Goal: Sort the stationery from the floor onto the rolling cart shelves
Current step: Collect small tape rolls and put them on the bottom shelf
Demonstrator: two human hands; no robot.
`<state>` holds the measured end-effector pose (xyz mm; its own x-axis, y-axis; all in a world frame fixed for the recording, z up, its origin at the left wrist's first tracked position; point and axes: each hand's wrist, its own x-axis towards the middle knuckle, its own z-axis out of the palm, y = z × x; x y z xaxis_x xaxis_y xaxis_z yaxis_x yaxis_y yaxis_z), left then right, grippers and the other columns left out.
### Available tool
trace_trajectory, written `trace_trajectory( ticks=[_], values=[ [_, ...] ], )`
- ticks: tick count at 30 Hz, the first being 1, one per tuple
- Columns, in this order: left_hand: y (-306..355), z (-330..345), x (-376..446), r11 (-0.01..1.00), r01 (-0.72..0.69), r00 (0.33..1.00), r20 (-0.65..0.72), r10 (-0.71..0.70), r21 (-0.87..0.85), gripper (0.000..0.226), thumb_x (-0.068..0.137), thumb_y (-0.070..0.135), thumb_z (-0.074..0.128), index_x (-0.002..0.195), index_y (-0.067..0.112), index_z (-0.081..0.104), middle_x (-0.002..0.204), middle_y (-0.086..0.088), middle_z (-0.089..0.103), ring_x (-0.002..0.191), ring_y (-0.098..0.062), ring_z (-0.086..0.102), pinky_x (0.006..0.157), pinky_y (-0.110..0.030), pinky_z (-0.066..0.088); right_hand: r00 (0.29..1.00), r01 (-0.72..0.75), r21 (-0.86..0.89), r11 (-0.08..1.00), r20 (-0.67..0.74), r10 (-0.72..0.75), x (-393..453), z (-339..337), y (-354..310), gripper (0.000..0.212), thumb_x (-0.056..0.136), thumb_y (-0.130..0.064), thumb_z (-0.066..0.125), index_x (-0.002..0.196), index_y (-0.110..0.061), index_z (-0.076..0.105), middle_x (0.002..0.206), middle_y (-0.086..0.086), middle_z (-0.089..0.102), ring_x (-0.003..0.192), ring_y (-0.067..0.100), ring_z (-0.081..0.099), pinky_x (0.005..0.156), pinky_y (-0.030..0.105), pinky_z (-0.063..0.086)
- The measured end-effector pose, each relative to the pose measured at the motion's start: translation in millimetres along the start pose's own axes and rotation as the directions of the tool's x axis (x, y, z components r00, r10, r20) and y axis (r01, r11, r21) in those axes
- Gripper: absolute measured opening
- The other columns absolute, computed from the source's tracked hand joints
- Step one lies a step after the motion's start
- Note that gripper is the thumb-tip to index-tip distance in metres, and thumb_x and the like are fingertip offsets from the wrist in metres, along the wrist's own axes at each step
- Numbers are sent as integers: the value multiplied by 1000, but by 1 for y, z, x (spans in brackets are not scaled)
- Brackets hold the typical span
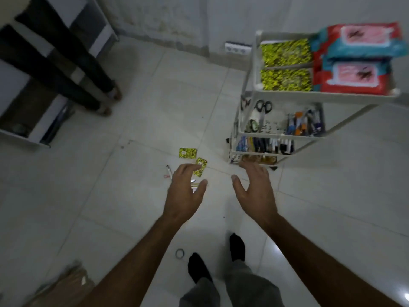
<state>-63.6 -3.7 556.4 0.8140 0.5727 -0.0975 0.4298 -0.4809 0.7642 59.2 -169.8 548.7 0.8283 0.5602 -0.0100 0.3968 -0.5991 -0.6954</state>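
Note:
A white rolling cart stands at the right. Its top shelf holds two yellow-green patterned packs and two red wipe packs. Scissors and pens lie on the middle shelf, more pens on the one below. On the floor lie two small yellow-green packets, a pen and some thin sticks partly hidden under my left hand. That hand hovers over them with fingers spread and holds nothing. My right hand is open too, fingertips near the cart's bottom shelf.
A ring of tape lies on the floor by my feet. Another person's legs stand at the upper left beside a white shelf unit. A wall socket sits behind the cart. A brown bag is at bottom left.

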Motion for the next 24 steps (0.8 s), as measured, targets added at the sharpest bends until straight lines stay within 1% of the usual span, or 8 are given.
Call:
trace_trajectory(
  ticks=[3,6,11,15,17,20,21,24],
  values=[
    [-63,12,-18,994,105,994,-35,-106,-13,34,90,31,65,124,25,61,122,10,57,117,-14,54,98,-39,49,995,-25,17,1000,97,23,-7,56,18,33,97,-26,62,128,-15,61,125,0,62,116,15,46,99,30,40],
    [-129,34,-28,985,172,982,-75,-173,-30,31,90,32,67,116,45,56,114,25,53,109,-9,55,89,-39,52,983,-19,16,1000,183,16,-4,113,47,32,97,-26,62,127,-15,62,124,-1,62,115,15,47,97,26,37],
    [-231,87,-30,955,294,947,-120,-297,-38,29,91,21,72,119,25,62,116,10,56,108,-18,57,90,-48,53,958,2,-5,1000,286,0,16,202,110,33,94,-23,66,125,-13,63,120,1,64,109,19,52,96,32,43],
    [-293,136,-9,951,304,945,-108,-308,-56,28,90,19,72,114,28,61,114,10,55,104,-19,58,85,-44,54,941,33,-35,999,337,-20,46,267,163,33,92,-26,69,123,-15,63,115,-1,65,102,17,54,90,30,45],
    [-318,162,12,959,274,954,-108,-281,-73,27,90,16,72,111,29,61,112,8,56,102,-15,58,84,-39,54,935,35,-31,999,353,-22,66,298,189,35,91,-27,70,123,-15,63,113,-2,65,101,18,55,90,36,48],
    [-357,204,51,963,236,960,-118,-252,-133,27,90,11,72,108,29,62,107,8,56,100,-8,59,79,-16,51,914,1,-37,999,406,14,100,347,228,44,91,-32,70,131,-17,59,116,-2,65,103,19,58,91,36,49],
    [-373,220,65,959,239,960,-109,-257,-152,24,90,13,71,109,25,63,107,8,56,101,-10,60,78,-16,53,907,-4,-37,999,421,19,111,364,242,47,91,-33,71,133,-18,58,117,-1,65,104,20,59,91,36,49],
    [-427,268,107,968,216,969,-97,-229,-129,27,91,22,70,117,16,63,109,11,53,102,-15,58,83,-30,53,904,37,-46,998,427,-13,142,418,282,54,88,-36,73,135,-16,56,122,3,65,107,23,61,89,33,48]
  ],
)
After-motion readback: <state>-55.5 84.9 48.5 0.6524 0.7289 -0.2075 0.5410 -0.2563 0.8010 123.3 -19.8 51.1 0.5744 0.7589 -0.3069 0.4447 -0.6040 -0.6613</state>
